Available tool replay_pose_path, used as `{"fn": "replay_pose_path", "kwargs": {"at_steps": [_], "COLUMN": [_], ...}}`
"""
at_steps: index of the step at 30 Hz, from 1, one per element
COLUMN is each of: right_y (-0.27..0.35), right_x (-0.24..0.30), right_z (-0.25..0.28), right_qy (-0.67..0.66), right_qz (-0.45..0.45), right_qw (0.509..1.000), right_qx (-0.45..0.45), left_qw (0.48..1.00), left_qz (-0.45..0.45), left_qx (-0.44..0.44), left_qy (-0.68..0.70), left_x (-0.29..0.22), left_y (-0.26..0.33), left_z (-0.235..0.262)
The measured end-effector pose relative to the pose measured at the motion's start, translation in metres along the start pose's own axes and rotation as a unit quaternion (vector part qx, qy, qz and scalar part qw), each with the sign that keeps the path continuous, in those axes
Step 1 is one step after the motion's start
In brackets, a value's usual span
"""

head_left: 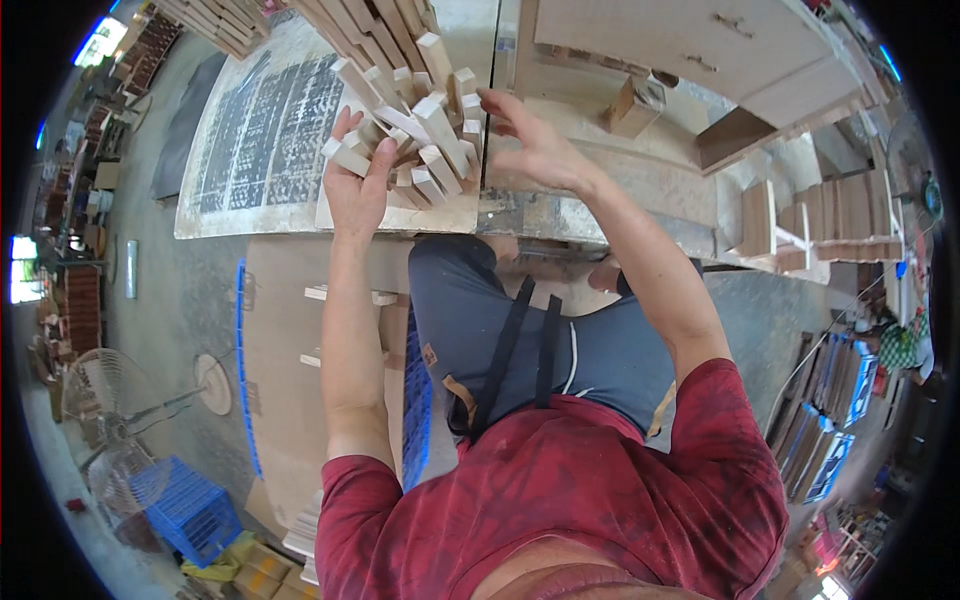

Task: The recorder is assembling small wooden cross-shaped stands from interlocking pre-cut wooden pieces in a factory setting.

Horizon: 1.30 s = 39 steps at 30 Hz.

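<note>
A bundle of pale wooden strips (pixel 437 125) sits at the table's near edge, square ends toward me and at uneven heights. My left hand (pixel 357 190) is cupped at the bundle's left side, thumb and fingers apart; one strip's end (pixel 345 157) lies across it by the thumb. Whether that strip is gripped cannot be made out. On the opposite side, my right hand (pixel 540 150) is open, its fingers spread and their tips close to the outermost strips. Longer strips (pixel 370 35) lie farther back, behind the bundle.
A worn, dark-patterned board (pixel 265 140) covers the table's left part. To the right stand a wooden cabinet piece (pixel 690 50) and a small wood block (pixel 636 105). Stacked brown panels (pixel 850 220) are at far right. A fan (pixel 110 400) and blue crate (pixel 190 510) stand on the left floor.
</note>
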State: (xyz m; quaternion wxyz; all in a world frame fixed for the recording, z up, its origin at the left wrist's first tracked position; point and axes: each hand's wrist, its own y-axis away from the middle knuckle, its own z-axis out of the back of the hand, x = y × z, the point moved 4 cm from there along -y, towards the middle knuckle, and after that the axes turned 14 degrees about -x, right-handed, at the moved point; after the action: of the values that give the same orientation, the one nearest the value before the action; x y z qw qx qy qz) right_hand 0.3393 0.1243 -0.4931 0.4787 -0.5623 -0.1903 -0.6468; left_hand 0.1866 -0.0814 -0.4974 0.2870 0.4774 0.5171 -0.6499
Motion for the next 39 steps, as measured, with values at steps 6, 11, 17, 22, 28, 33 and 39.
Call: {"fn": "replay_pose_path", "kwargs": {"at_steps": [6, 11, 17, 22, 28, 33, 39], "right_y": [0.005, 0.010, 0.034, 0.045, 0.030, 0.033, 0.004], "right_x": [-0.018, -0.026, -0.029, -0.027, 0.012, 0.049, 0.085], "right_z": [-0.022, -0.032, -0.046, -0.039, -0.023, -0.018, -0.025], "right_qy": [0.116, 0.072, 0.088, 0.036, 0.021, 0.118, 0.332], "right_qz": [0.040, 0.015, 0.080, 0.066, 0.110, 0.321, 0.389], "right_qw": [0.991, 0.994, 0.980, 0.993, 0.987, 0.918, 0.859], "right_qx": [-0.053, -0.076, -0.160, -0.090, -0.119, -0.198, 0.017], "left_qw": [0.996, 0.993, 0.990, 0.985, 0.967, 0.977, 0.974], "left_qz": [-0.001, 0.055, 0.028, 0.097, 0.199, 0.143, 0.199], "left_qx": [0.032, 0.073, 0.056, 0.040, 0.053, -0.077, -0.072], "left_qy": [-0.077, -0.073, -0.125, -0.135, 0.151, 0.140, 0.086], "left_x": [-0.002, -0.015, -0.009, -0.023, -0.007, 0.013, 0.031], "left_y": [-0.007, -0.011, -0.008, -0.003, 0.009, 0.025, 0.025], "left_z": [0.000, 0.003, 0.008, 0.005, 0.022, 0.012, 0.012]}}
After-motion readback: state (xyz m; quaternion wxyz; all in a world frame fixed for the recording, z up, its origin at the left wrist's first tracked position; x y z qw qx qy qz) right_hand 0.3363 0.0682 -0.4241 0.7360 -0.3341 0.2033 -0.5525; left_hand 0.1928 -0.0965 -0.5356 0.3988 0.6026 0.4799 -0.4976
